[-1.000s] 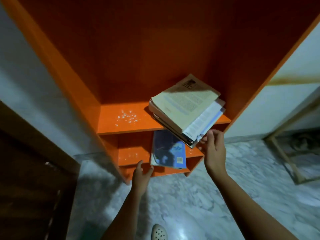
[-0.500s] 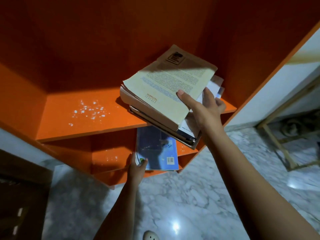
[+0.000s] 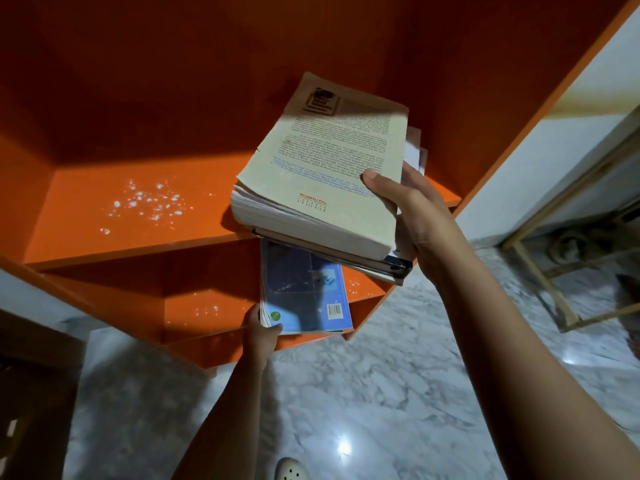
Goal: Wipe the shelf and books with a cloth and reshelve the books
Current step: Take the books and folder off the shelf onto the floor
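Centre frame, book stack (image 3: 322, 168) lies long-axis up-frame, leaning right; my right grip (image 3: 412, 209) clasps its edge, left grip (image 3: 259, 336) pinches blue book (image 3: 301, 292).

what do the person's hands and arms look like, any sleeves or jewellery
The left hand and right hand are bare: no gloves or rings show. The left forearm and right forearm are bare too, with no sleeve, watch or bracelet in view.

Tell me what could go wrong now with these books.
The right hand grips the stack of books at one edge only; the lower ones could slide out.
The left hand holds the blue book by a corner; it may tip and fall.
White specks lie on the upper shelf; books set back there may get dirty.
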Available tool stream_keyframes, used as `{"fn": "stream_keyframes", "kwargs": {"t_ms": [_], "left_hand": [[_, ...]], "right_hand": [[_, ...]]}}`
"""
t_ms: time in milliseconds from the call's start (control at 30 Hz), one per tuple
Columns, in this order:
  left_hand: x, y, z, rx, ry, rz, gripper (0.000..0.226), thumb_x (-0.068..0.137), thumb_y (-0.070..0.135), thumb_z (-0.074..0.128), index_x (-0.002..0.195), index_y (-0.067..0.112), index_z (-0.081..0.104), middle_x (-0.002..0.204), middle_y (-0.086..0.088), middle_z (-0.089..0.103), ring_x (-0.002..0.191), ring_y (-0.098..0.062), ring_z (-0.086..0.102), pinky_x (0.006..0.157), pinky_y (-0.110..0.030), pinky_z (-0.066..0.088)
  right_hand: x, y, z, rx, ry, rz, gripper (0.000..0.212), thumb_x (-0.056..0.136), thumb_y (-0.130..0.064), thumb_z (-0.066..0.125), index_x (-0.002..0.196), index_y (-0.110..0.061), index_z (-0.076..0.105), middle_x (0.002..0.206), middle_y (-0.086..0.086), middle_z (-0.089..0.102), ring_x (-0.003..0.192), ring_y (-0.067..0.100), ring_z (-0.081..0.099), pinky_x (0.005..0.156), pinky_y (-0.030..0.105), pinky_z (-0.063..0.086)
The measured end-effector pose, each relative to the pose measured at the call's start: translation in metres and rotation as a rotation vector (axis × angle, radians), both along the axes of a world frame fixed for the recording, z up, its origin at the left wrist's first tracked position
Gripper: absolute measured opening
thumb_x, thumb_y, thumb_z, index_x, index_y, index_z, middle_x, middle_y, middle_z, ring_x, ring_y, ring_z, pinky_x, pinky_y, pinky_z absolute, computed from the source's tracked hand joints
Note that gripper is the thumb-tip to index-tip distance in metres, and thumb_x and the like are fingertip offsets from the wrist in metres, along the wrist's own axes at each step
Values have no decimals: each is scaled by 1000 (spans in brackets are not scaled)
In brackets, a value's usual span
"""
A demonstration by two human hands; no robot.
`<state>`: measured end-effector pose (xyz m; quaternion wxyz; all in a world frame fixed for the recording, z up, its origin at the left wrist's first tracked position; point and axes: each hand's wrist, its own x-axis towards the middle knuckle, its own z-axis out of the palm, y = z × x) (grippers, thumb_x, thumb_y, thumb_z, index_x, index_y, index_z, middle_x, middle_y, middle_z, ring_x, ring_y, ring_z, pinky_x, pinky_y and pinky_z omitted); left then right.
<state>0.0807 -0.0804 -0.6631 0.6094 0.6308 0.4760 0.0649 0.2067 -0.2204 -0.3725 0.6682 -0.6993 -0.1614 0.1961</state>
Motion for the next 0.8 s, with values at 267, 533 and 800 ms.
{"fn": "stream_keyframes", "kwargs": {"t_ms": [267,533,800], "left_hand": [[-9,-11,1,-53,-18,-6,60,76,-13,62,131,4,43,121,-16,55,110,-36,54,94,-43,44],[-12,-11,-7,-100,-46,-47,53,76,9,71,121,24,47,122,-10,56,113,-31,55,98,-48,45],[5,-11,-13,-44,-98,37,47,81,-7,62,126,-4,46,125,-20,54,112,-29,53,95,-36,41]], "right_hand": [[-28,-11,-5,130,36,-127,30,79,-19,73,108,-22,66,115,1,68,104,14,66,90,31,53],[-36,-22,7,-255,22,-311,80,62,-62,75,132,-43,40,128,-3,24,112,10,37,96,26,41],[-21,-22,-2,-34,160,-71,100,77,-28,75,151,-24,7,113,-28,53,80,-15,63,63,11,51]]}}
